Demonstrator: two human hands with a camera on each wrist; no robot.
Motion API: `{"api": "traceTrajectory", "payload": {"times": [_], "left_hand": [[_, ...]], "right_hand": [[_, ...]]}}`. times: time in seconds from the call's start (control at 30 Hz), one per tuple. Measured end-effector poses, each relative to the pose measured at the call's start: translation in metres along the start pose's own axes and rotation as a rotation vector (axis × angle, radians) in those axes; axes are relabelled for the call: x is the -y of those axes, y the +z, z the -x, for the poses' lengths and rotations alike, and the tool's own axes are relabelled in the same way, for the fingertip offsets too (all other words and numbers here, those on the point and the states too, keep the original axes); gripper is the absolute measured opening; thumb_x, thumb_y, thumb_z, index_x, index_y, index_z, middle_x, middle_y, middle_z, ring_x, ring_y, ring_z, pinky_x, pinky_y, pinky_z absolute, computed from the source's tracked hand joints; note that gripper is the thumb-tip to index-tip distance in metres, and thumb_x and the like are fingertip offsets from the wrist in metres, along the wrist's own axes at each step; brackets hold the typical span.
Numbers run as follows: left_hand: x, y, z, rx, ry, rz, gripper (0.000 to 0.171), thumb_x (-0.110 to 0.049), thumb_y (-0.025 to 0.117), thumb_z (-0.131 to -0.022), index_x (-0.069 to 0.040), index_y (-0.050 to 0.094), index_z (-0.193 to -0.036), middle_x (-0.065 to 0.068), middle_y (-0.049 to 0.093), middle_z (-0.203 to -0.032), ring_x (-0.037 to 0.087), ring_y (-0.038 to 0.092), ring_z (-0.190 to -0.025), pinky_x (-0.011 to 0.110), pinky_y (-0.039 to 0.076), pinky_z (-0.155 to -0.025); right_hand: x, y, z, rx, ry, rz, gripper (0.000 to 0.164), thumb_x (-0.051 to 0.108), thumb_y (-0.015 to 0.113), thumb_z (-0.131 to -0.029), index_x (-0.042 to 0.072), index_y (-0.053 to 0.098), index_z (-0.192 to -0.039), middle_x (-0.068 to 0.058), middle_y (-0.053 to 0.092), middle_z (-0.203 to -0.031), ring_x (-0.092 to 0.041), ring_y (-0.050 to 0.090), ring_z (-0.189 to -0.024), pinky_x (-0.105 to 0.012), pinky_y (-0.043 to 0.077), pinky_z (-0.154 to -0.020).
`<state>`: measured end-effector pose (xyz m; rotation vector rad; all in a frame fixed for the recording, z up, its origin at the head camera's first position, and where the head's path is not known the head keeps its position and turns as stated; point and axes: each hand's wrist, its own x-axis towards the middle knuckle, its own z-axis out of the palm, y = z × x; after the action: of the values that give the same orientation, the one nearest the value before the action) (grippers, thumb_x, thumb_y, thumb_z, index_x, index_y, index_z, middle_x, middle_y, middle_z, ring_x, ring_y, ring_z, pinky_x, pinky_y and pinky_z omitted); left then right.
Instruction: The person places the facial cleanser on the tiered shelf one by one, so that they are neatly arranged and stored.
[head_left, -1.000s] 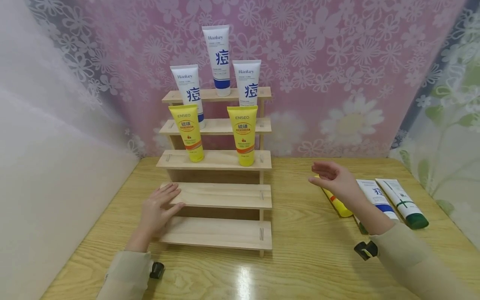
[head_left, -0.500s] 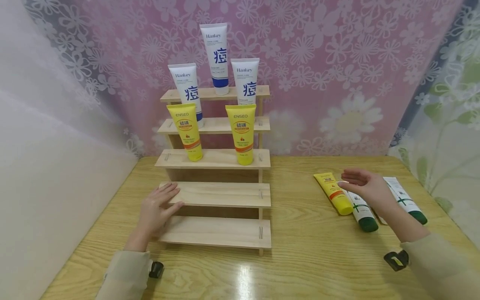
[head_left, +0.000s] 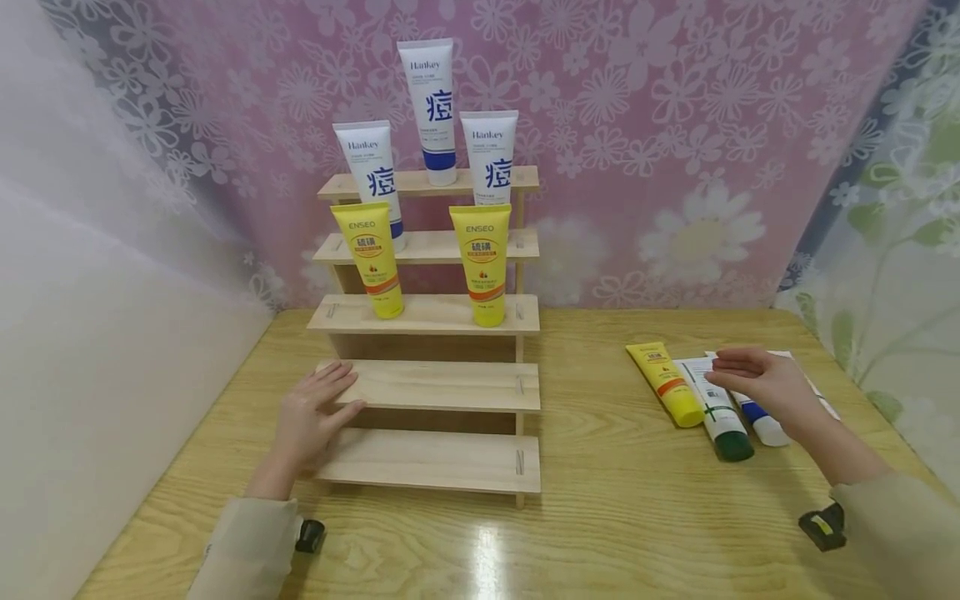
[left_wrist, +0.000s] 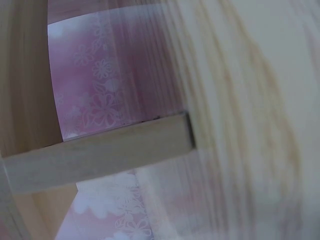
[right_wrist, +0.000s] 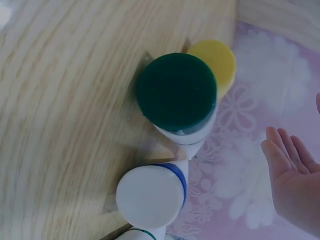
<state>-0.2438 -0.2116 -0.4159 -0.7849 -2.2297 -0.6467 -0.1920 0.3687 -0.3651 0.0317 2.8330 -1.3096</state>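
My left hand (head_left: 311, 417) rests with extended fingers on the left end of a stepped wooden display stand (head_left: 450, 383), at its two lowest shelves. At the right, my right hand (head_left: 776, 387) hovers over a row of squeeze tubes lying on the table, fingers loosely extended and nothing between them. In that row are a yellow tube (head_left: 667, 387), a white tube with a green cap (head_left: 723, 421) and a white tube with a blue band (head_left: 765, 425). Another white tube is mostly hidden behind the right hand. The right wrist view shows the green cap (right_wrist: 177, 92) and white cap (right_wrist: 150, 197) end-on.
On the stand's upper shelves, white Hankey tubes (head_left: 427, 108) stand on their caps, with two yellow ENSEO tubes (head_left: 483, 267) on the middle shelf. A white wall (head_left: 112, 333) borders the table on the left, and a pink flowered backdrop (head_left: 637, 167) rises behind.
My right hand has moved rightward, from over the yellow tube to over the blue-banded white tube, uncovering the yellow and green-capped ones. My left hand has stayed on the stand.
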Motion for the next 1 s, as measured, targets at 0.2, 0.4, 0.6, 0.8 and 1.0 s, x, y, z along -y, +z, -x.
{"api": "traceTrajectory", "payload": {"times": [0.2, 0.4, 0.6, 0.8, 1.0], "left_hand": [[0.0, 0.0, -0.002, 0.018, -0.009, -0.009, 0.044, -0.026, 0.076, -0.066, 0.001, 0.066, -0.1, 0.013, 0.059, -0.111, 0.03, 0.052, -0.106, 0.05, 0.035, -0.092], [0.0, 0.0, -0.001, 0.001, 0.014, -0.001, 0.045, -0.031, 0.073, -0.07, 0.002, 0.066, -0.1, 0.014, 0.059, -0.11, 0.032, 0.053, -0.105, 0.053, 0.036, -0.09], [0.0, -0.001, 0.0, 0.002, 0.009, 0.006, 0.049, -0.039, 0.068, -0.074, 0.002, 0.066, -0.101, 0.014, 0.059, -0.111, 0.031, 0.053, -0.106, 0.051, 0.035, -0.092], [-0.001, -0.002, 0.0, 0.005, 0.007, 0.004, 0.049, -0.04, 0.067, -0.075, 0.002, 0.066, -0.101, 0.014, 0.059, -0.111, 0.031, 0.052, -0.106, 0.051, 0.035, -0.091], [-0.001, -0.002, 0.0, 0.003, 0.011, -0.001, 0.047, -0.035, 0.071, -0.071, 0.001, 0.066, -0.101, 0.014, 0.059, -0.111, 0.031, 0.053, -0.106, 0.053, 0.036, -0.09]], "right_hand": [[-0.006, 0.01, -0.011, 0.071, 0.021, 0.02, 0.071, 0.04, 0.055, -0.086, -0.011, 0.031, -0.13, -0.031, 0.038, -0.127, -0.029, 0.05, -0.106, -0.047, 0.041, -0.087], [-0.013, 0.017, -0.025, 0.093, 0.049, 0.087, 0.073, 0.043, 0.057, -0.083, -0.012, 0.036, -0.126, -0.03, 0.046, -0.121, -0.043, 0.042, -0.109, -0.05, 0.04, -0.086], [-0.018, 0.022, -0.034, 0.122, 0.063, 0.125, 0.073, 0.044, 0.057, -0.083, -0.013, 0.039, -0.124, -0.029, 0.05, -0.116, -0.042, 0.046, -0.105, -0.047, 0.044, -0.082], [-0.014, 0.027, -0.041, 0.141, 0.106, 0.17, 0.07, 0.041, 0.059, -0.083, -0.014, 0.04, -0.122, -0.03, 0.049, -0.115, -0.041, 0.049, -0.101, -0.044, 0.047, -0.078], [-0.01, 0.031, -0.046, 0.128, 0.148, 0.187, 0.064, 0.033, 0.062, -0.082, -0.015, 0.042, -0.119, -0.03, 0.051, -0.111, -0.037, 0.053, -0.093, -0.037, 0.05, -0.07]]}}
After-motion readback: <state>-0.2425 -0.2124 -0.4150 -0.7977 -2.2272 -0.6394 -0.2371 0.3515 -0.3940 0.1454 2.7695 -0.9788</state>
